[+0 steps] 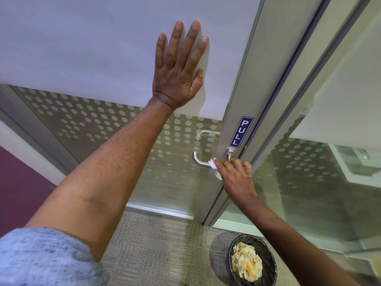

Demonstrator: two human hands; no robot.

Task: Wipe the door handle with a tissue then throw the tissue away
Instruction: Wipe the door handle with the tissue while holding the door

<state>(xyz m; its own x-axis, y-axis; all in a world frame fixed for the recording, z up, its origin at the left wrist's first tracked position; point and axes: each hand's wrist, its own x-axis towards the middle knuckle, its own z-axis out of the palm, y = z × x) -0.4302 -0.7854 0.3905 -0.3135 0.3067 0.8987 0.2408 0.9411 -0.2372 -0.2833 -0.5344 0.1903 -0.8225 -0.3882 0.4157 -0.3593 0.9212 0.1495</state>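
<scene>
Left hand [179, 67] lies flat on the frosted upper pane of the glass door [103, 48], fingers spread, grip apart, holding nothing; the bare forearm runs down to a grey mottled sleeve [41, 259] at the lower left corner. Right hand [237, 174] reaches up from the lower right, grip clamped on a small white tissue [215, 169] that is pressed against the horizontal bar of the door handle [199, 161]. The handle is brushed metal, curved at its left end, mounted on the door's aluminium frame [237, 100] near its right edge; the right hand covers the stretch between tissue and mount. A blue PULL sign [241, 131] sits on the frame just above the handle's mount. A second handle [208, 133] shows through the dotted lower glass, on the far side. On the carpet floor [160, 250] below the handle stands a dark mesh bin [268, 263], holding crumpled pale tissues. A fixed glass panel [309, 172] stands right of the door.
</scene>
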